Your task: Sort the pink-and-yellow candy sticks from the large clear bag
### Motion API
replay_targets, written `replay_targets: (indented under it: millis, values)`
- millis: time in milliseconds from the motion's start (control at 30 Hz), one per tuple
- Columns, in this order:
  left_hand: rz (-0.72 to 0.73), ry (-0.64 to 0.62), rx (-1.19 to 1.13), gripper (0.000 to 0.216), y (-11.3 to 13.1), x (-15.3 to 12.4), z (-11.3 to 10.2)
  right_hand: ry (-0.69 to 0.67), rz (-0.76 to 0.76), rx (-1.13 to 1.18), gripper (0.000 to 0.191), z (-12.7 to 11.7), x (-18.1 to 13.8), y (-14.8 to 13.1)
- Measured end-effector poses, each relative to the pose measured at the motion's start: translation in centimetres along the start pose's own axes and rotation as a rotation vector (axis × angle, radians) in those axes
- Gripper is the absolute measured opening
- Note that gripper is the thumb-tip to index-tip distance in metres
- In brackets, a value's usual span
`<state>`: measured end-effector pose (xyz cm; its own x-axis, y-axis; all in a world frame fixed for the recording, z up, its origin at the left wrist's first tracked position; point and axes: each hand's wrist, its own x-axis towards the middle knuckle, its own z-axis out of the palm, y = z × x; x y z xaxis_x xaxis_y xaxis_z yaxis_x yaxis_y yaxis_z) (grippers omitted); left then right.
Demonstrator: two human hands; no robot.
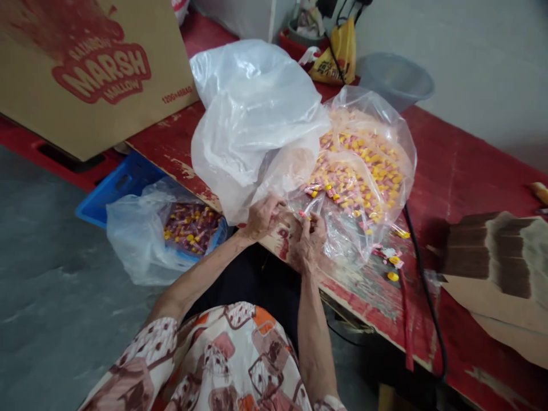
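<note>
At the table's front edge, my right hand [310,237] pinches a small pink-and-yellow piece [305,215], possibly a tiny capped tube or wrapped sweet. My left hand [264,217] is just to its left, fingers curled together beside the white plastic bag [252,114]; what they hold, if anything, is hidden. Beyond my right hand lies a clear plastic bag [406,142] with many similar pink pieces with yellow ends [355,177] inside. Its open mouth faces my hands.
A cardboard carton [107,125] stands at left. Below the edge, a blue crate [128,171] holds a bag of darker pieces [192,228]. Scraps [391,257] and a black cable [422,274] lie right, near stacked cardboard [492,251]. A grey basin [396,80] sits behind.
</note>
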<state>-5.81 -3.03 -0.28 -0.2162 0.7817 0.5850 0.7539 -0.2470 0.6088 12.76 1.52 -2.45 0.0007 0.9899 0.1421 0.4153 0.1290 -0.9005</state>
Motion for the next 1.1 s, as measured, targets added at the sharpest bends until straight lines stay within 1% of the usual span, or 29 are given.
replay_targets:
  millis: [67,133,167,233,333,400,567,633,733,800,867,1000,1100]
  values:
    - [-0.035,-0.089,-0.024,0.039,0.3,-0.5,2.1,-0.008,-0.005,0.030,0.042,-0.1,0.1,-0.2]
    - [-0.080,-0.153,-0.017,0.034,0.2,-0.7,3.4,-0.015,-0.033,0.038,0.042,-0.1,0.2,-0.2]
    - [-0.084,-0.172,-0.009,0.032,0.2,-0.8,3.5,-0.016,-0.041,0.036,0.041,-0.1,0.2,-0.2]
    - [-0.042,-0.184,0.005,0.030,0.4,-0.8,3.1,-0.005,-0.045,0.027,0.041,0.0,0.2,-0.1]
    - [0.050,-0.158,0.056,0.028,1.2,-1.1,2.0,0.055,-0.049,0.010,0.043,0.1,-0.2,0.1]
    - [0.082,-0.175,0.119,0.026,1.8,-1.5,1.8,0.103,-0.055,0.006,0.044,0.2,-0.4,0.1]
    - [0.129,-0.386,0.211,0.032,2.3,-2.0,3.3,0.150,-0.065,0.017,0.044,0.2,-0.4,0.0]
    - [0.131,-0.417,0.209,0.035,2.3,-1.9,3.7,0.166,-0.067,0.024,0.045,0.1,-0.4,0.1]
    - [0.153,-0.365,0.178,0.038,2.5,-2.2,3.5,0.176,-0.076,0.022,0.048,0.0,-0.4,0.3]
    - [0.160,-0.303,0.180,0.040,2.5,-2.6,3.3,0.152,-0.076,0.011,0.050,0.0,-0.5,0.3]
    - [0.154,-0.274,0.210,0.040,2.5,-3.0,3.3,0.115,-0.073,0.005,0.050,0.0,-0.5,0.1]
    - [0.064,-0.290,0.307,0.032,2.2,-2.5,3.5,0.054,-0.036,0.033,0.048,-0.1,-0.5,-0.3]
    - [0.010,-0.255,0.319,0.030,2.4,-2.0,3.6,0.034,-0.027,0.041,0.048,-0.2,-0.5,-0.3]
